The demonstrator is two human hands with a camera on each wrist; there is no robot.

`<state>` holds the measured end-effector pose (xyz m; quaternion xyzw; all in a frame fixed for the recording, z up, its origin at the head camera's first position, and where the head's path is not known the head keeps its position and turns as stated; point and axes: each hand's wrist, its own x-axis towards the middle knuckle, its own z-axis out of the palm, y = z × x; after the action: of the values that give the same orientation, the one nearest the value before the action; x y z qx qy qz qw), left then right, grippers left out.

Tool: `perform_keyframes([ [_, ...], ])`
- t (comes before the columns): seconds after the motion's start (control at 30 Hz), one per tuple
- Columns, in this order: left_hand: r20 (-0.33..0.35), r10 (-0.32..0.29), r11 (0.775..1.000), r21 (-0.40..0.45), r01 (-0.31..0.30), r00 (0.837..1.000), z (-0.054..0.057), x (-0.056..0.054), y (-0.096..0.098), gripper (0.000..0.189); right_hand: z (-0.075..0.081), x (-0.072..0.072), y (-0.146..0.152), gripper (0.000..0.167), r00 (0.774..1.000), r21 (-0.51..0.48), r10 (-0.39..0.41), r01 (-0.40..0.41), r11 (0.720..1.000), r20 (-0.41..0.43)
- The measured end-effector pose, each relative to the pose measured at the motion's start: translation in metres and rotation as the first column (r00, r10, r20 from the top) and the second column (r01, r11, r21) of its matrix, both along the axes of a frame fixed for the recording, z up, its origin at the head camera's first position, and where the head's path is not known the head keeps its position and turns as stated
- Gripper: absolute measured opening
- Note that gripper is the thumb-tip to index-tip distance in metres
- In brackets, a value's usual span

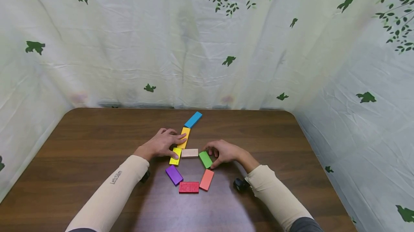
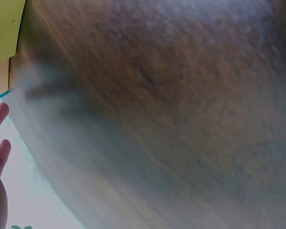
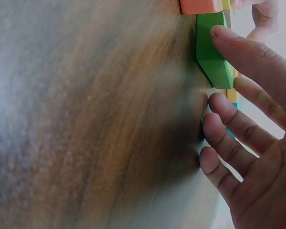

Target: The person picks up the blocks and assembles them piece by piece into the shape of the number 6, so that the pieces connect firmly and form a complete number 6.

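Note:
Flat coloured blocks lie on the table in a ring with a tail. My left hand (image 1: 163, 143) reaches over its left side, with the thumb on the yellow block (image 1: 175, 153) and a fingertip on the amber block (image 1: 183, 142). On the right side, my right hand (image 1: 225, 151) pinches the green block (image 1: 205, 159) between thumb and index finger; the right wrist view shows the thumb along this green block (image 3: 214, 47), the other fingers loosely bent. A beige block (image 1: 189, 153) lies between the yellow and green ones.
Lower in the ring lie a purple block (image 1: 174, 175), a red block (image 1: 189, 187) and a coral block (image 1: 206, 180). A blue block (image 1: 193, 119) ends the tail near the far edge of the brown table (image 1: 97, 135). Behind hangs a white leaf-patterned curtain (image 1: 129, 45).

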<state>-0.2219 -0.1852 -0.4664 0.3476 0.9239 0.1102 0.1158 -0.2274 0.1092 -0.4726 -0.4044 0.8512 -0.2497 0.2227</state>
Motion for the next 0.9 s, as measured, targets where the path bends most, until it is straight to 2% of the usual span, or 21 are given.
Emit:
perform_keyframes([
  [0.37, 0.006, 0.016, 0.999, -0.041, -0.016, 1.0, 0.003, 0.001, 0.005, 0.076, 0.0, 0.0, 0.002, 0.066, 0.998, 0.011, -0.005, 0.004, 1.0, 0.062],
  [0.7, -0.012, 0.013, 0.994, -0.104, -0.014, 1.0, 0.007, -0.002, 0.015, 0.074, -0.003, -0.003, 0.018, 0.064, 0.997, -0.058, -0.036, 0.04, 0.998, 0.071],
  [0.83, -0.002, 0.002, 0.996, -0.09, -0.003, 1.0, 0.007, -0.003, 0.017, 0.074, -0.006, -0.002, 0.029, 0.066, 0.996, -0.076, -0.072, 0.076, 0.994, 0.061],
  [0.9, 0.02, 0.015, 0.998, -0.061, -0.014, 1.0, 0.007, -0.002, 0.016, 0.073, -0.005, 0.0, 0.035, 0.067, 0.994, -0.082, -0.089, 0.093, 0.992, 0.062],
])
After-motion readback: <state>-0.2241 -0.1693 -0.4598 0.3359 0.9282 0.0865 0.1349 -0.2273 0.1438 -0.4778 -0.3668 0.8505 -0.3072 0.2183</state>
